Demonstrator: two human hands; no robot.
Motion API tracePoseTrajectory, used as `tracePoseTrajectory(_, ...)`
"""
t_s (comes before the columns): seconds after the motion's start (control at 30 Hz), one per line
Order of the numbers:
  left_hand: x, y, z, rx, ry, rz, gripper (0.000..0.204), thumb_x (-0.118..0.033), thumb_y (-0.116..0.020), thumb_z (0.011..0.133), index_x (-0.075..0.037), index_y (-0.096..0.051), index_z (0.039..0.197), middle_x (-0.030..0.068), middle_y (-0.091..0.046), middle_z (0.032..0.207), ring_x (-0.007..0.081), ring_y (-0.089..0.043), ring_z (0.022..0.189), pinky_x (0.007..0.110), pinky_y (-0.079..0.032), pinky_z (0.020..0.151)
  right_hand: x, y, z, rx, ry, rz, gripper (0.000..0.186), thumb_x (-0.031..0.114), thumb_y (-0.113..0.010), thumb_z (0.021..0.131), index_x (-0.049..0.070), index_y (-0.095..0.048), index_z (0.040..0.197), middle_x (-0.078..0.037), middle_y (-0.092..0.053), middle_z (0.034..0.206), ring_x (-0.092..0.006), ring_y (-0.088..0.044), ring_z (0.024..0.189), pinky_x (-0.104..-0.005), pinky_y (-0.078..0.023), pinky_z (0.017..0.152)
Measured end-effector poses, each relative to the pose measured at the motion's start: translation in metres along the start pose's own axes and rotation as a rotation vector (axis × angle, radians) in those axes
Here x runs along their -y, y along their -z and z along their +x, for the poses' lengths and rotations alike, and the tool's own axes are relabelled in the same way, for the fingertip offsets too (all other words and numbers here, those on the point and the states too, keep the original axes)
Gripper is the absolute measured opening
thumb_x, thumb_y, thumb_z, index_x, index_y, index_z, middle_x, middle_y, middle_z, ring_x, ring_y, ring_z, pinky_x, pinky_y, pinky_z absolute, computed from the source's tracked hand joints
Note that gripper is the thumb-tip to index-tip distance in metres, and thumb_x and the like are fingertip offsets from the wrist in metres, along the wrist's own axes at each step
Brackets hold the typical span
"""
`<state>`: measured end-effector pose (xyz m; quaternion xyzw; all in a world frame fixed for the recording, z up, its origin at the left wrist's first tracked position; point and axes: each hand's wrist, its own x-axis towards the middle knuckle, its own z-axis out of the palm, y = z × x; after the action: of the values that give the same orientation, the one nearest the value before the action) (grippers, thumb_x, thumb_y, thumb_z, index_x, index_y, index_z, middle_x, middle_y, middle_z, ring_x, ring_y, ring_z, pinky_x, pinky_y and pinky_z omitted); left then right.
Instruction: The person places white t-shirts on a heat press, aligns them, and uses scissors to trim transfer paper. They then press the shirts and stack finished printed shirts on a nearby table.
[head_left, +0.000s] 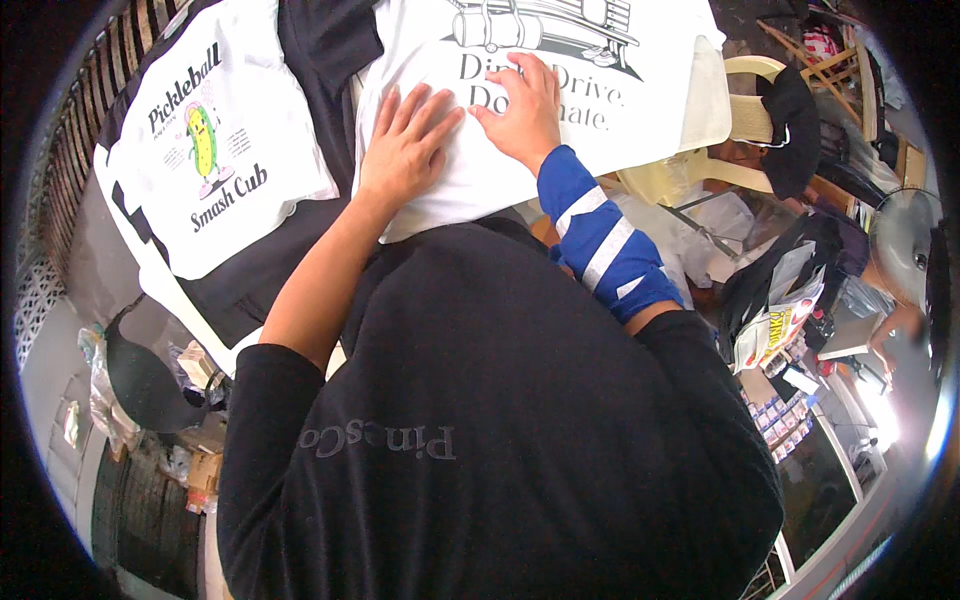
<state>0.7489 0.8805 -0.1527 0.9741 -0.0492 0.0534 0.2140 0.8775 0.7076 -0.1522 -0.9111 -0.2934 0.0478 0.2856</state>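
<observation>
A white printed T-shirt [440, 185] is spread out in front of me, with a black line drawing and dark lettering across it. My left hand [408, 145] lies flat on its left part, fingers apart. Beside it, my right hand [525, 110] rests over the lettering with bent fingers, the thumb held away from them; nothing shows in its grasp. A blue sleeve with white stripes [600, 235] wraps my right forearm. To the left lies a second white shirt [270, 150] with a green cartoon figure, next to black cloth [320, 85].
A pale yellow plastic chair [745, 172] stands at the right, a dark hat [792, 130] by it. Clear plastic bags [700, 225] are below. Another person's hand [880, 345] shows at the far right, near a fan [905, 235]. Slatted metalwork [75, 150] borders the left.
</observation>
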Motion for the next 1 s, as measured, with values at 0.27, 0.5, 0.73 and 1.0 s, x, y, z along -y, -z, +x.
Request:
tracePoseTrajectory(0.27, 0.009, -0.008, 0.003, -0.017, -0.007, 0.004, 0.062, -0.014, -0.065, 0.081, -0.023, -0.058, 0.141, 0.002, -0.048, 0.153, 0.0275, -0.037, 0.147, 0.055, -0.022, 0.124, 0.003, 0.003, 0.012, 0.01, 0.01, -0.085, 0.04, 0.026, -0.085, 0.068, 0.009, -0.072, 0.103, -0.015, -0.05, 0.137, -0.0365, -0.042, 0.132, -0.0492, -0.032, 0.114)
tracePoseTrajectory(0.5, 0.007, -0.006, 0.002, -0.024, 0.012, -0.04, 0.064, -0.009, -0.062, 0.081, -0.023, -0.057, 0.143, 0.0017, -0.046, 0.156, 0.0273, -0.035, 0.149, 0.054, -0.02, 0.125, 0.005, 0.003, 0.013, 0.03, -0.006, -0.095, 0.04, 0.027, -0.084, 0.069, 0.009, -0.073, 0.103, -0.015, -0.05, 0.137, -0.036, -0.041, 0.133, -0.048, -0.033, 0.114)
tracePoseTrajectory(0.73, 0.006, -0.006, 0.001, -0.034, 0.003, 0.018, 0.061, -0.014, -0.064, 0.082, -0.023, -0.058, 0.142, 0.001, -0.047, 0.155, 0.0259, -0.036, 0.148, 0.053, -0.021, 0.125, -0.006, 0.0, 0.012, 0.027, 0.006, -0.026, 0.039, 0.03, -0.081, 0.067, 0.012, -0.075, 0.102, -0.012, -0.052, 0.136, -0.0331, -0.039, 0.135, -0.0499, -0.027, 0.116)
tracePoseTrajectory(1.0, 0.004, -0.005, 0.001, -0.042, -0.002, 0.011, 0.059, -0.012, -0.065, 0.083, -0.022, -0.059, 0.14, 0.0013, -0.048, 0.153, 0.0257, -0.038, 0.147, 0.053, -0.022, 0.124, -0.001, 0.002, 0.013, 0.046, -0.002, -0.105, 0.039, 0.028, -0.079, 0.072, 0.011, -0.075, 0.107, -0.013, -0.052, 0.137, -0.0352, -0.042, 0.133, -0.0482, -0.032, 0.114)
